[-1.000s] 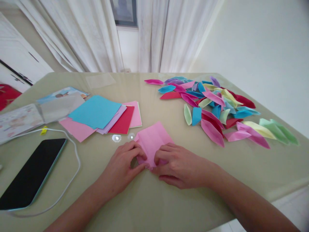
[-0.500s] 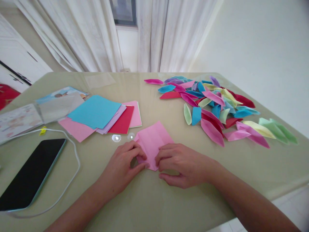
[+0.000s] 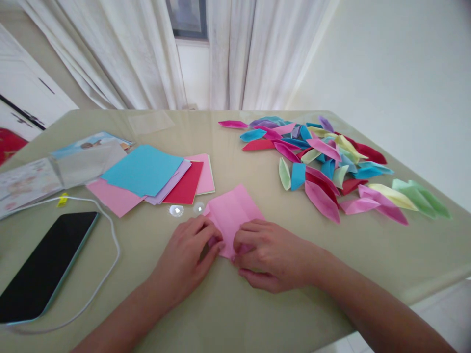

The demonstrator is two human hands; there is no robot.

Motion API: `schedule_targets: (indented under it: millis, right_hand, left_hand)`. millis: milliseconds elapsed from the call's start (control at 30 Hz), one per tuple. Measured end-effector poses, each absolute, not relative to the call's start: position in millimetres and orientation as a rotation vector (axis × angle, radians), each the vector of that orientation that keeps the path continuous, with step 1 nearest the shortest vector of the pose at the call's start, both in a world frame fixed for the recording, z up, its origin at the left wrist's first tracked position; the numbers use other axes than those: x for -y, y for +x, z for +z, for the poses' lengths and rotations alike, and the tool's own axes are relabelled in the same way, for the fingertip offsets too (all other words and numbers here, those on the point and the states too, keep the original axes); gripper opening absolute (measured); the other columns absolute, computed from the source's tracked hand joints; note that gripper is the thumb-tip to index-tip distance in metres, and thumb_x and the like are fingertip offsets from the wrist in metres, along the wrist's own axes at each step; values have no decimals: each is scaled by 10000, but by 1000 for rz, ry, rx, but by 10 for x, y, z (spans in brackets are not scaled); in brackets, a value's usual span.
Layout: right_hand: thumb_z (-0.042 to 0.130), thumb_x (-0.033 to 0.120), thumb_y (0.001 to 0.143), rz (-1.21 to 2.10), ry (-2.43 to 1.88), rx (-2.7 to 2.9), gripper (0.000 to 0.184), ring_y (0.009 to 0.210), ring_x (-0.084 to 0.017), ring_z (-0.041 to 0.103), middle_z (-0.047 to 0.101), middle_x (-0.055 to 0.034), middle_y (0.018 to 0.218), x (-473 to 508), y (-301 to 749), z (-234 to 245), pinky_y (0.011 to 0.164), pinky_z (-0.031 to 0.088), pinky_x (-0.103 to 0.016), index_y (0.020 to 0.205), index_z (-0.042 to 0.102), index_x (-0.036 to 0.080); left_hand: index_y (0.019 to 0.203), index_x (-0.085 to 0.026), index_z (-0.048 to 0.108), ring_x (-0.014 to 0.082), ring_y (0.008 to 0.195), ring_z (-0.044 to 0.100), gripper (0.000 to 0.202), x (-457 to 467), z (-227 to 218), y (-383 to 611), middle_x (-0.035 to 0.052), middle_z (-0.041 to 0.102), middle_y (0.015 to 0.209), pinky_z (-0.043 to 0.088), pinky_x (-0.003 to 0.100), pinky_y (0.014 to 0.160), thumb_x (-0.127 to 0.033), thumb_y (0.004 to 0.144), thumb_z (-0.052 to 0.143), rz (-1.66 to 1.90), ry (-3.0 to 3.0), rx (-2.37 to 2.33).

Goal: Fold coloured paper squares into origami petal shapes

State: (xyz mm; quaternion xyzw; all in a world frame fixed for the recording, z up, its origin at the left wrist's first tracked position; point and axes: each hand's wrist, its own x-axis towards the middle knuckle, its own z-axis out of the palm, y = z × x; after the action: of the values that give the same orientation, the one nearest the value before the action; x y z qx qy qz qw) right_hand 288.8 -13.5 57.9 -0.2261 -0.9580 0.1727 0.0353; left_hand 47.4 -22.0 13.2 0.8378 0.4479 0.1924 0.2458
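A pink sheet of origami paper (image 3: pixel 235 208) with crease lines lies on the table in front of me, one corner pointing away. My left hand (image 3: pixel 195 247) pinches its left near edge between thumb and fingers. On the right near edge, my right hand (image 3: pixel 267 252) has its fingers curled onto the paper, the thumb a little apart below. Both hands hide parts of the near edges. Just beyond the left hand lie two small round clear pieces (image 3: pixel 176 211) with white middles.
Coloured paper squares (image 3: pixel 147 169) are stacked left of centre. A black-screened phone (image 3: pixel 47 264) and a white cable (image 3: pixel 116 240) lie at left, near printed packets (image 3: pixel 29 179). Many folded paper pieces (image 3: pixel 322 191) are heaped at the right on the table (image 3: pixel 243 318).
My right hand has slid slightly left and toward me along the paper's near edge, its fingers curling more. My left fingers have closed a little more on the left edge.
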Motion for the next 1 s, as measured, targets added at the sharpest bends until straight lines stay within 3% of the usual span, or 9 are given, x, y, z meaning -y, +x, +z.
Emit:
schedule_targets:
  millis: [100, 233, 333, 433, 533, 667, 733, 867, 1000]
  right_hand:
    - [614, 299, 989, 544, -705, 2927, 217, 957, -221, 606, 695, -71, 982, 127, 2890, 583, 917, 446, -383, 863, 754, 192]
    - [615, 283, 990, 590, -726, 2929, 194, 956, -217, 611, 698, -71, 1004, 129, 2886, 605, 908, 450, -374, 904, 763, 191]
    - [614, 277, 987, 612, -737, 2929, 180, 964, -214, 619, 699, -65, 1029, 134, 2884, 601, 902, 452, -374, 934, 766, 196]
    - [629, 295, 976, 652, -716, 2906, 161, 994, -226, 626, 704, -68, 1038, 102, 2905, 572, 934, 457, -390, 987, 754, 193]
    - [655, 282, 968, 772, -626, 2812, 179, 1075, -230, 631, 715, -83, 1098, 15, 2963, 550, 988, 465, -383, 1103, 716, 181]
    - [778, 397, 908, 868, -633, 2688, 351, 1180, -245, 618, 707, -100, 1212, -105, 3052, 561, 1093, 436, -413, 1161, 667, 180]
    - [793, 355, 897, 857, -668, 2686, 377, 1228, -245, 602, 696, -102, 1282, -133, 3073, 560, 1132, 415, -429, 1204, 653, 188]
    - [667, 84, 900, 746, -678, 2728, 344, 1291, -232, 565, 678, -91, 1376, -143, 3067, 508, 1152, 404, -424, 1225, 660, 198]
    - [626, 133, 972, 680, -619, 2752, 206, 1228, -232, 601, 711, -77, 1316, -149, 3058, 459, 1119, 419, -426, 1139, 713, 219]
  left_hand:
    - [1018, -238, 608, 289, 990, 556, 70, 285, 119, 524, 62, 623, 1045, 431, 454, 881, -279, 963, 623, 476, 2439, -1302]
    - [1040, -233, 606, 298, 991, 551, 75, 246, 113, 389, 70, 630, 1062, 432, 468, 880, -213, 993, 551, 390, 2594, -1196]
    - [1078, -227, 629, 283, 973, 555, 185, 195, 115, 272, 75, 654, 1067, 433, 450, 876, -135, 1011, 483, 473, 2704, -1146]
    - [1186, -228, 631, 256, 1058, 579, 288, 204, 126, 287, 67, 687, 1169, 431, 418, 946, -80, 1012, 456, 532, 2740, -953]
    - [1254, -212, 622, 248, 1153, 586, 268, 216, 149, 326, 71, 688, 1269, 420, 407, 1024, -147, 1028, 494, 480, 2717, -866]
    - [1038, -221, 680, 259, 996, 620, 157, 118, 192, 204, 60, 709, 1044, 445, 448, 946, -258, 1033, 527, 423, 2734, -1026]
    - [1091, -255, 695, 259, 972, 621, 169, 47, 210, 113, 52, 695, 1033, 461, 444, 911, -280, 1031, 539, 367, 2721, -1055]
    - [1256, -316, 670, 246, 1224, 595, 325, -22, 209, 22, 34, 678, 1316, 443, 433, 1059, -157, 1017, 518, 374, 2675, -873]
    - [1346, -315, 634, 240, 1409, 506, 498, 15, 160, 47, 17, 571, 1542, 371, 464, 1192, -43, 949, 507, 343, 2665, -756]
